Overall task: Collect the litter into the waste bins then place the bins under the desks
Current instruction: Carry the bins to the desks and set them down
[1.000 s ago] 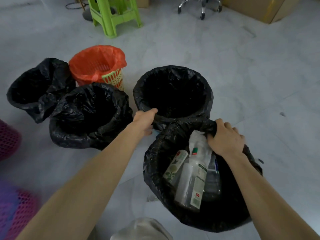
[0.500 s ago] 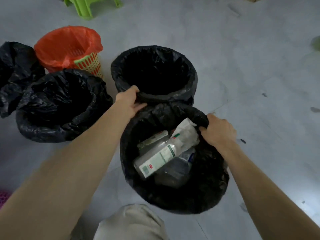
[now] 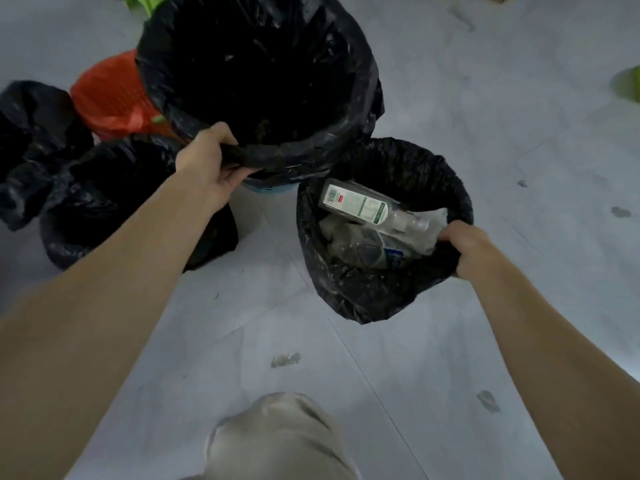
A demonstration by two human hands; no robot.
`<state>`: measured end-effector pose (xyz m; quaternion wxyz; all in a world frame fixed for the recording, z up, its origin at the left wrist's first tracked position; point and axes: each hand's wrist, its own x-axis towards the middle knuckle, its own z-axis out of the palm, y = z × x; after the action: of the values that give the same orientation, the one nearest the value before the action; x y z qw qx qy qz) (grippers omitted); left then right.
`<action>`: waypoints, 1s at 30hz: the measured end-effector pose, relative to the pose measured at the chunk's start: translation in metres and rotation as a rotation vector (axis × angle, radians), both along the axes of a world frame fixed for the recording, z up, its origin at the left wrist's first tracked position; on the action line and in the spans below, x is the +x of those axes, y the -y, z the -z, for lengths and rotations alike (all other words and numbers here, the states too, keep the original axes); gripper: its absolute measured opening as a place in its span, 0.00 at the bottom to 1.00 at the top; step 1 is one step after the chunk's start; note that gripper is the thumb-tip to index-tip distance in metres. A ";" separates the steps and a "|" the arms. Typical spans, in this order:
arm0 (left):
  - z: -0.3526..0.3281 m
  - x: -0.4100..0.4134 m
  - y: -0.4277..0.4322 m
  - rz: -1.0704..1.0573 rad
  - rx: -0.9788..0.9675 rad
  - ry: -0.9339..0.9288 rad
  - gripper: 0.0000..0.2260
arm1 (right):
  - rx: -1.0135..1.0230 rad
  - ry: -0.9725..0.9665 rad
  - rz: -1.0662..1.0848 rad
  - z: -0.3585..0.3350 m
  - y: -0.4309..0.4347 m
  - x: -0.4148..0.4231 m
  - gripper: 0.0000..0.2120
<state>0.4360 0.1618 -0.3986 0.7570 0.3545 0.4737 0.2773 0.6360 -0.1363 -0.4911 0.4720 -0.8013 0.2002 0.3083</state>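
While the litter-filled bin [image 3: 304,237] seems lifted off the floor [image 3: 519,98] with bottles [image 3: 356,204] lying loose inside, the right hand [image 3: 467,247] has its grip clamped on its near rim; left of that bin, the left hand [image 3: 207,161] has its grip clamped on the empty bin [image 3: 363,64] at the rim. Slick liner [image 3: 363,299] could slip or tear, tipping bottles out

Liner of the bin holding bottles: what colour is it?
Black liner, best seen in the head view.
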 end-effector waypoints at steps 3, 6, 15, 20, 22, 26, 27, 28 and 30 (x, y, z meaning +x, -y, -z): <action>-0.014 -0.016 -0.017 -0.033 -0.040 0.022 0.07 | 0.015 -0.011 -0.018 -0.008 -0.026 -0.007 0.19; -0.046 -0.037 -0.030 -0.053 -0.073 0.007 0.07 | 0.084 -0.088 0.083 -0.027 -0.049 -0.029 0.13; -0.244 -0.116 -0.022 -0.176 -0.141 -0.161 0.04 | 0.177 -0.139 0.270 -0.196 -0.052 -0.070 0.22; -0.353 -0.197 0.013 -0.345 -0.203 -0.288 0.04 | 0.178 -0.164 0.187 -0.316 -0.056 -0.096 0.23; -0.401 -0.238 0.035 -0.419 -0.221 -0.324 0.03 | 0.185 -0.176 0.135 -0.366 -0.057 -0.117 0.23; -0.470 -0.324 0.086 -0.612 -0.286 -0.339 0.04 | 0.204 -0.174 0.031 -0.468 -0.066 -0.182 0.24; -0.484 -0.353 0.099 -0.668 -0.298 -0.323 0.04 | 0.206 -0.172 0.004 -0.493 -0.072 -0.203 0.24; -0.495 -0.381 0.112 -0.711 -0.318 -0.309 0.03 | 0.207 -0.171 -0.035 -0.516 -0.077 -0.225 0.25; -0.512 -0.430 0.134 -0.748 -0.335 -0.308 0.02 | 0.202 -0.179 -0.118 -0.549 -0.087 -0.263 0.26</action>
<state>0.0062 0.0281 0.1130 0.5722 0.0679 0.7151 0.3957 0.3729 -0.0488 0.0575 0.5116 -0.7295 0.1620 0.4241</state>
